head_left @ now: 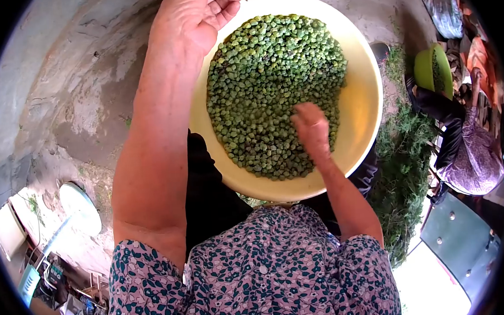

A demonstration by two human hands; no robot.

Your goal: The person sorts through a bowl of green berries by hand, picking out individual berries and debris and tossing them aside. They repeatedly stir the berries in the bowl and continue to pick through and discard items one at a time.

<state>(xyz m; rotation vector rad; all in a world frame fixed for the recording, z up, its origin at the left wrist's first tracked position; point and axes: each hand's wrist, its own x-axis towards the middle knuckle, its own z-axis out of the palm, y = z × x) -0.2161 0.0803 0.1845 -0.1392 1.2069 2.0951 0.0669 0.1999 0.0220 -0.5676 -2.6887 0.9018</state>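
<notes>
A wide pale-yellow basin (365,94) rests over my lap, holding a broad layer of small round green buds (271,82) that look like capers. My left hand (213,14) is at the basin's far left rim, fingers curled in, with a tiny dark speck by the fingertips. Low over the buds, right of the middle, is my right hand (312,126). Its fingers are drawn together and slightly blurred, and I cannot tell what is between them.
On the right, another person in a patterned purple top (473,160) sits beside a lime-green basin (434,71). Green plants (403,166) lie on the ground between us. A white standing fan (81,209) is at the left, near a plastered wall (37,83).
</notes>
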